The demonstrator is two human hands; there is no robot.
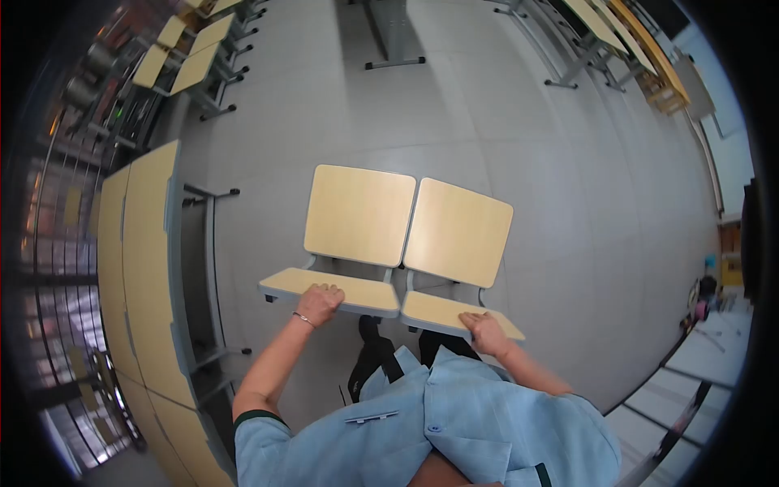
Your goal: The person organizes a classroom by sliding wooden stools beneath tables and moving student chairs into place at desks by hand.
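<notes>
Two chairs with pale wood-look panels and grey edging stand side by side in front of me. The left chair's seat (360,214) and the right chair's seat (459,232) lie close together, with a narrow gap between them. Nearer to me are the left backrest (367,294) and the right backrest (432,309). My left hand (321,303) is closed over the near edge of the left backrest. My right hand (487,332) grips the near edge of the right backrest. The undersides of my fingers and most of the chair legs are hidden.
A row of pale-topped desks (150,260) runs along my left. More desks and chairs (196,68) stand at the far left, and others (596,24) at the far right. A grey table leg (395,40) rises ahead. A white table (714,345) is at right.
</notes>
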